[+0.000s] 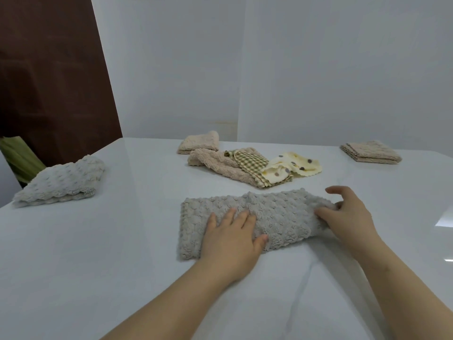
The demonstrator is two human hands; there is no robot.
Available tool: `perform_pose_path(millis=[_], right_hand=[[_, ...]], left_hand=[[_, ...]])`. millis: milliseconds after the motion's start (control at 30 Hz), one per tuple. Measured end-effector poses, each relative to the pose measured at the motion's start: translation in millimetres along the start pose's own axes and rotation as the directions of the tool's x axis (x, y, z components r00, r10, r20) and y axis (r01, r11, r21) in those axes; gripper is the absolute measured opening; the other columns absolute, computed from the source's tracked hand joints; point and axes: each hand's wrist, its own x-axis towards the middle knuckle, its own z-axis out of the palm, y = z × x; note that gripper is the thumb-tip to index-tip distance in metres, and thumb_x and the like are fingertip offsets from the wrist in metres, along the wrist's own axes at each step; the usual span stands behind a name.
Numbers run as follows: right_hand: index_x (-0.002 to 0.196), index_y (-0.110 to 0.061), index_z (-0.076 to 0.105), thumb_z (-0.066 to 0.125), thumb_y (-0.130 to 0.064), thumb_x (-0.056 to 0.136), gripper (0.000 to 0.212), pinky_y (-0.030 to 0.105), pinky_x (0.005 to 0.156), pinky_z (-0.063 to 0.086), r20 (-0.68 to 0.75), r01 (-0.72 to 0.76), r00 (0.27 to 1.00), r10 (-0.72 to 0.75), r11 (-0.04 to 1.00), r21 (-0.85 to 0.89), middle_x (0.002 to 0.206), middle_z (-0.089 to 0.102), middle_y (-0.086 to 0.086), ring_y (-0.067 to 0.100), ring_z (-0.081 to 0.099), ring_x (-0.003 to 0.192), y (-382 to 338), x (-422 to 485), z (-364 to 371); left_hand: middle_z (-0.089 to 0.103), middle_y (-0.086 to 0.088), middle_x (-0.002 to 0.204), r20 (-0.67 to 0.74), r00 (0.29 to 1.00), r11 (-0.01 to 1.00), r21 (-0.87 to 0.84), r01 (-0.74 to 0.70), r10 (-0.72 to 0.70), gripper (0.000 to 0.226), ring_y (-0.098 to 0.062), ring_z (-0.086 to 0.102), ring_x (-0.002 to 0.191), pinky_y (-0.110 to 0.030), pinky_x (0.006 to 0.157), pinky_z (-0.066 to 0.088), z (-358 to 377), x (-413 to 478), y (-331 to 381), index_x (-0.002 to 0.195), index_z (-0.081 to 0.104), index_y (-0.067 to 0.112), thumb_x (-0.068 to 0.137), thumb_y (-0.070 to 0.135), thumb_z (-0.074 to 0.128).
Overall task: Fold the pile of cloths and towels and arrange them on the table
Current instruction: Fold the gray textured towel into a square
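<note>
My left hand (230, 235) presses flat, fingers slightly spread, on the grey towel (282, 217). My right hand (350, 217) pinches its end. It seems soft and light, so I would grip the end corners.

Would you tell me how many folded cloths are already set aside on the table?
3: a pale bobbled cloth at the left, a beige cloth just behind the unfolded pile, and a second beige cloth at the far right. None appears hidden.
</note>
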Motion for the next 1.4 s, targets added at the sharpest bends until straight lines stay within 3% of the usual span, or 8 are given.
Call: perform_pose_path(millis=[200,333,733,900,967,1100,1233,1400], right_hand=[[0.1,-0.009,0.056,0.063,-0.004,0.082,0.019,0.022,0.052,0.045,0.188,-0.271,0.962,0.196,0.649,0.71,0.072,0.061,0.002,0.009,0.058,0.055,-15,-6,13],[0.062,-0.009,0.046,0.065,-0.004,0.08,0.027,0.019,0.034,0.032,0.158,-0.253,0.967,0.2,0.818,0.517,0.049,0.046,-0.001,0.01,0.038,0.037,-10,-10,19],[0.078,-0.019,0.046,0.054,-0.016,0.086,0.012,0.04,0.072,0.047,-0.036,-0.158,0.976,0.215,0.813,0.561,0.088,0.053,0.01,0.026,0.054,0.08,-6,-2,29],[0.08,-0.026,0.046,0.053,-0.014,0.09,0.018,0.028,0.066,0.043,-0.121,0.134,0.989,-0.086,0.866,0.482,0.079,0.051,-0.003,0.012,0.048,0.071,-27,-17,37],[0.078,-0.03,0.045,0.054,-0.014,0.09,0.021,0.025,0.064,0.042,-0.162,0.233,0.97,-0.181,0.882,0.41,0.074,0.05,-0.007,0.007,0.048,0.067,-38,-25,44],[0.078,-0.029,0.042,0.056,-0.015,0.089,0.022,0.016,0.053,0.037,-0.096,0.392,0.92,-0.38,0.886,0.246,0.064,0.052,-0.014,-0.007,0.051,0.058,-66,-41,69],[0.095,-0.028,0.047,0.055,-0.026,0.088,0.01,0.028,0.065,0.036,0.16,0.575,0.806,-0.57,0.818,0.014,0.083,0.059,-0.007,0.011,0.051,0.074,-71,-54,95],[0.11,-0.025,0.063,0.037,-0.064,0.075,0.059,0.017,0.085,0.039,0.286,0.684,0.696,-0.659,0.729,0.017,0.098,0.059,-0.023,-0.006,0.048,0.09,-62,-55,88]], left_hand=[[0.002,0.008,0.158,0.007,1.0,1.0,-0.001,0.023,-0.023,0.059,-0.016,-0.004,0.145,-0.046,0.115,-0.003,1,-1,6,0.149,0.005,0.023,0.097,0.05,0.013],[0.001,0.008,0.158,0.032,0.999,1.0,-0.015,-0.005,0.006,0.06,-0.015,-0.003,0.145,-0.046,0.116,-0.002,-3,-1,4,0.149,0.004,0.024,0.097,0.051,0.014],[-0.004,0.006,0.158,0.07,0.994,0.997,0.019,0.081,-0.082,0.061,-0.018,-0.009,0.145,-0.05,0.115,-0.004,-6,0,-33,0.148,0.001,0.033,0.094,0.057,0.014],[0.022,0.002,0.154,-0.263,0.957,0.967,-0.25,0.057,-0.124,0.056,-0.017,0.016,0.143,-0.037,0.113,0.016,-14,-1,-35,0.147,0.014,0.03,0.096,0.044,0.033],[0.055,0.003,0.124,-0.348,0.884,0.775,-0.631,0.025,-0.312,0.041,-0.016,0.051,0.113,-0.028,0.092,0.039,-24,1,-42,0.137,0.036,0.028,0.096,0.032,0.041],[0.061,-0.007,0.087,0.035,0.914,-0.021,-0.999,0.029,-0.404,0.03,-0.018,0.06,0.067,-0.027,0.058,0.052,-42,0,-51,0.128,0.04,0.029,0.099,0.024,0.039],[0.063,-0.008,0.089,0.072,0.948,-0.143,-0.989,0.029,-0.31,0.025,-0.019,0.064,0.065,-0.03,0.059,0.058,-46,-3,-59,0.119,0.036,0.046,0.099,0.032,0.036],[0.066,-0.008,0.081,0.076,0.919,-0.037,-0.997,0.067,-0.386,0.018,-0.011,0.064,0.053,-0.019,0.044,0.052,-43,-1,-64,0.098,0.065,0.013,0.095,0.013,0.047]])
